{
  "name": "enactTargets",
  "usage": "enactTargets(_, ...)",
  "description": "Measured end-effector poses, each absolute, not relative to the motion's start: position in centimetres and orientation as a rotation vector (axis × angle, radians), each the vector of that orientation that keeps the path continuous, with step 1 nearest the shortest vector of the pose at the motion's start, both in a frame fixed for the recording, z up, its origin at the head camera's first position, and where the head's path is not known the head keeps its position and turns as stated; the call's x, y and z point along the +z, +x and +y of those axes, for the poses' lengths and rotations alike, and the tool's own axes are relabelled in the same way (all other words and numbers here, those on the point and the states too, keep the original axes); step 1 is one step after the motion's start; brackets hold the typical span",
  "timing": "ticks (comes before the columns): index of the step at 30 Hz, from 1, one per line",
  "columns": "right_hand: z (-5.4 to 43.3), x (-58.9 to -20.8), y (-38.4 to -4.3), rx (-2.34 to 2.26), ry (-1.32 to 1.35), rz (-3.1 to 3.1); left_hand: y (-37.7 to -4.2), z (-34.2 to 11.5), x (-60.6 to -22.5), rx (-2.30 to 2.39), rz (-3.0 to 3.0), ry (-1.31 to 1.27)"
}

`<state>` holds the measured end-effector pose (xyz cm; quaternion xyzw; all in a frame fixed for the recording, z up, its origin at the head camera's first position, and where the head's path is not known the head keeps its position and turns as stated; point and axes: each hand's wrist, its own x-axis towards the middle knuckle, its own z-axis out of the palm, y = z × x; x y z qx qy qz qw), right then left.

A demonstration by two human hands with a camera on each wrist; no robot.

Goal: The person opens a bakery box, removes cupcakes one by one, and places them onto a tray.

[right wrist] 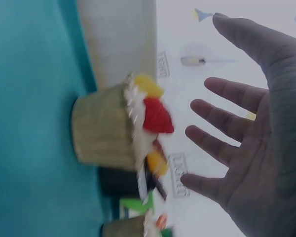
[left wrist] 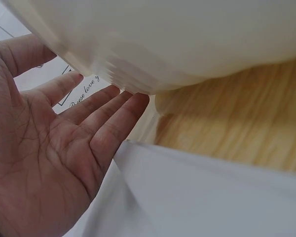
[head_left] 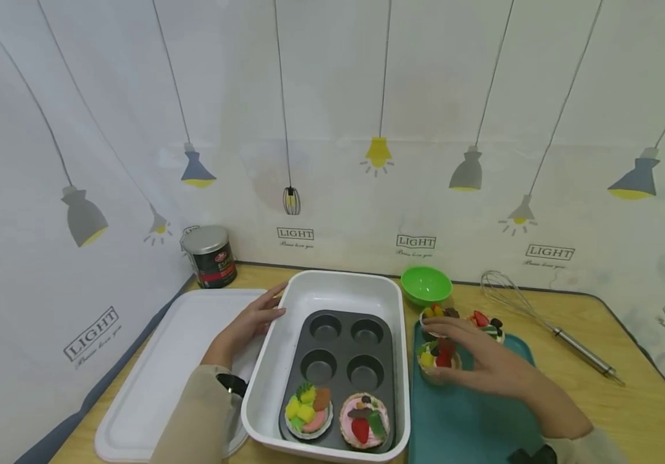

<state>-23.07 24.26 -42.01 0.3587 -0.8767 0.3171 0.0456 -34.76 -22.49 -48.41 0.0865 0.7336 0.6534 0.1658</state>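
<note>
Head cam, R hand (head_left: 486, 364) nr cupcake (head_left: 441, 362)

head: soft, even light; backdrop (head_left: 335, 77) stretched toward the frame's edges | left wrist: dim; tub (left wrist: 197, 34) blurred, left hand (left wrist: 54, 138) crisper | right wrist: dim, bluish; cupcake (right wrist: 106, 128) smeared, right hand (right wrist: 256, 158) shaded against paler backdrop

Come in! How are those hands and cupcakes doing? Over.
Left hand touching white tub. Right hand empty, fingers spread, beside cupcakes. Two more in pan. Nothing visibly blocking.
</note>
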Motion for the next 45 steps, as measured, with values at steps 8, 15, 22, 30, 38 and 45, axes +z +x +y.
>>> enactTargets(8, 20.9, -40.6, -23.3, 1.013, 1.340, -2.611, -34.7, -22.3, -48.5, 1.865, 2.102, 0.249)
enactTargets(15, 17.4, -40.2, -23.6, 0.981, 1.446, -2.644, -34.5, -22.4, -48.4, 1.874, 2.098, 0.212)
enactTargets(22, 12.8, -39.6, -23.9, 0.927, 1.688, -2.625, -34.8, -22.5, -48.5, 1.862, 2.106, 0.208)
enactTargets(30, 8.2, -39.4, -23.6, 0.769, 1.909, -2.720, -34.7, -22.4, -48.6, 1.864, 2.110, 0.215)
enactTargets(38, 5.1, -41.3, -23.3, 0.552, 2.038, -2.785, -34.5, -22.5, -48.4, 1.863, 2.117, 0.240)
enactTargets(45, 4.4, -42.4, -22.3, 0.381, 1.974, -2.695, -34.6, -22.5, -48.5, 1.856, 2.114, 0.232)
